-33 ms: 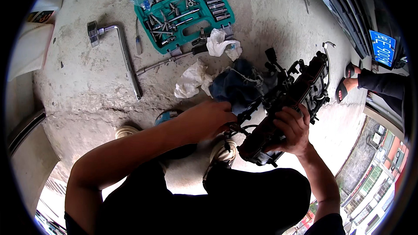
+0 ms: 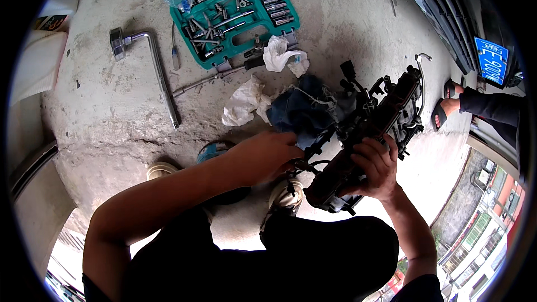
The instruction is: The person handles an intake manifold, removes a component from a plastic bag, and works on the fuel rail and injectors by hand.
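Note:
A long black engine part, fitted with hoses, wires and connectors, lies slantwise above my right knee. My right hand is closed round its near end, thumb on one side and fingers over the top. At the part's left side my left hand is curled closed, next to a thin black hose. Whatever the left fingers hold is hidden behind the hand. Just beyond the part, a dark blue cloth lies bunched on the floor, partly under the wires.
A green socket set case lies unfolded ahead. Near it are crumpled white paper, a long-handled ratchet, a bent metal wrench and a screwdriver. A person's sandalled foot and a car front are at right.

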The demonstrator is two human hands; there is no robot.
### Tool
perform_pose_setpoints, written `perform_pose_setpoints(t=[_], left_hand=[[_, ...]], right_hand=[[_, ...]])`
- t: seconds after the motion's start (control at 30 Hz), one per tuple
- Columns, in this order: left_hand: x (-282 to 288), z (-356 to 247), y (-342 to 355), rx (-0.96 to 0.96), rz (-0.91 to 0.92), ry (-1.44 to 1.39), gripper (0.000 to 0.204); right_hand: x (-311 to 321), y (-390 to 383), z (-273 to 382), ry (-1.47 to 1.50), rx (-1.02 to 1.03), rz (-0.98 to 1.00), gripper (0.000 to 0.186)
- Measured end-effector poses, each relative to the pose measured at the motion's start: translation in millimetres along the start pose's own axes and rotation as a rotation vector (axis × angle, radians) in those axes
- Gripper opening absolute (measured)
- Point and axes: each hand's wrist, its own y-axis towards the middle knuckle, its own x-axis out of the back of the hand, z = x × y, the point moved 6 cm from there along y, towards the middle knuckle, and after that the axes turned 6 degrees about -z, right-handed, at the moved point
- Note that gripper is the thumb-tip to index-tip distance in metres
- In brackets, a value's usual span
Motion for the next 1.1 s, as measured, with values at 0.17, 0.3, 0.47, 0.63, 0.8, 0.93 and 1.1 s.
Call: perform_pose_setpoints(t=[0.17, 0.3, 0.47, 0.63, 0.8, 0.93, 1.1], left_hand=[[-17.3, -1.7, 8.2, -0.004, -0.012, -0.022, 0.023], [-29.5, -3.9, 12.6, 0.042, -0.001, -0.055, 0.023], [-43.9, -5.6, 14.2, 0.219, 0.023, -0.234, 0.026], [-60.3, -1.4, 6.5, 0.392, 0.005, -0.338, 0.03], [-79.6, 1.9, 0.5, 0.611, 0.071, -0.491, 0.029], [-97.4, -3.4, -5.6, 0.731, 0.082, -0.623, 0.031], [-101.1, -20.6, 2.0, 0.759, 0.047, -0.582, 0.031]], right_hand=[[-0.9, -24.8, -9.2, 0.004, -0.016, -0.047, 0.076], [1.7, -47.7, -12.8, -0.007, -0.019, -0.083, 0.074], [3.4, -74.4, -14.9, -0.014, -0.01, -0.104, 0.066], [5.6, -92.6, -13.6, 0.001, -0.003, -0.115, 0.056], [10.2, -113.7, -8.7, -0.025, 0.016, -0.123, 0.055], [16.1, -126.3, -5.5, -0.032, -0.008, -0.172, 0.051], [21.0, -136.2, -10.0, -0.025, 0.011, -0.183, 0.051]])
